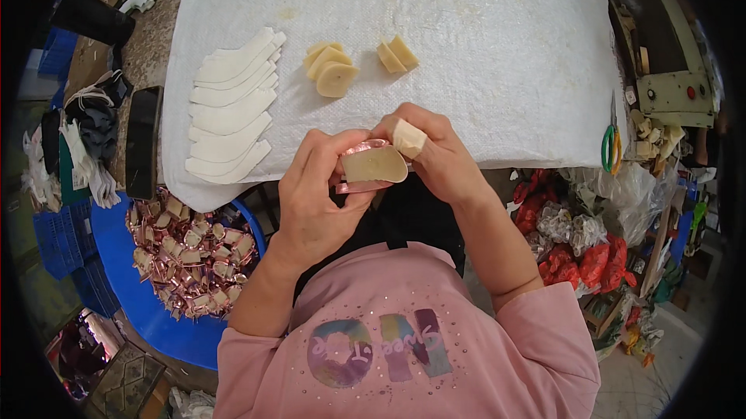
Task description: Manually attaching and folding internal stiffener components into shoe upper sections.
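Head view: both hands meet just off the near edge of the counter (544, 139), over the person's lap; the left hand (315, 198) is closed around a pinkish shiny strip (359, 147) with a tan half-round pad (374, 164) lying against it, thumb and fingers pinching the pair together; the right hand (435, 156) grips a small cream wedge (409, 138) between thumb and forefinger, held touching the upper right end of the pad.

On the white cloth (466, 46) covering the counter, a fanned row of white curved pieces (231, 108) lies along the left edge; near the middle sit a short stack of tan pads (332, 69) and, just beside it, two more wedges (397, 54); these look unused.

Below the counter's left corner, a blue tub (132, 295) holds a heap of shiny pink-and-cream assembled pieces (190, 252); judging by that heap, many are finished, one is in hand, and only a few sets of parts remain laid out.

Green-handled scissors (609, 143) rest at the right edge.
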Tool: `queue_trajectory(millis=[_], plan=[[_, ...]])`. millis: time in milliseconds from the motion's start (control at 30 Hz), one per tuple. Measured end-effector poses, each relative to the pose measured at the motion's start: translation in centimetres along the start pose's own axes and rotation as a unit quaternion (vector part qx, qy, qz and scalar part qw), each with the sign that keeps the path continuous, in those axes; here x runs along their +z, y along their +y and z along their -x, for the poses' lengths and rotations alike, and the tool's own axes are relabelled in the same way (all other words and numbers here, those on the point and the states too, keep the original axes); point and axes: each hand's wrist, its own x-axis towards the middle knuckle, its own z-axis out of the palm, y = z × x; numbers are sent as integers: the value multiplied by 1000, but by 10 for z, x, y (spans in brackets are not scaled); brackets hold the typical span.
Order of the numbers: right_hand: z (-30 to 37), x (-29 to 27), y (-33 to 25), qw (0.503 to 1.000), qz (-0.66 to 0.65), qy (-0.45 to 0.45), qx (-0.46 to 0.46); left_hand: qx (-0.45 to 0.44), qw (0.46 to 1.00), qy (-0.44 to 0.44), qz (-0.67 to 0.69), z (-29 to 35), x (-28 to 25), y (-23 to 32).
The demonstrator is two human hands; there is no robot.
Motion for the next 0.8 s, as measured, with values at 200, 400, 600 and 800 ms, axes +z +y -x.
queue_trajectory(millis=[200,400,600,800], plan=[[2,-2,-5,990,127,-55,6,77,994,-18,-76,-2,2,4],[5,5,10,997,47,25,-55,73,992,0,-101,-3,6,-3],[12,8,20,997,8,-13,-81,125,979,59,-149,2,16,-4],[11,18,34,993,39,98,-60,132,971,127,-154,1,35,-14]])
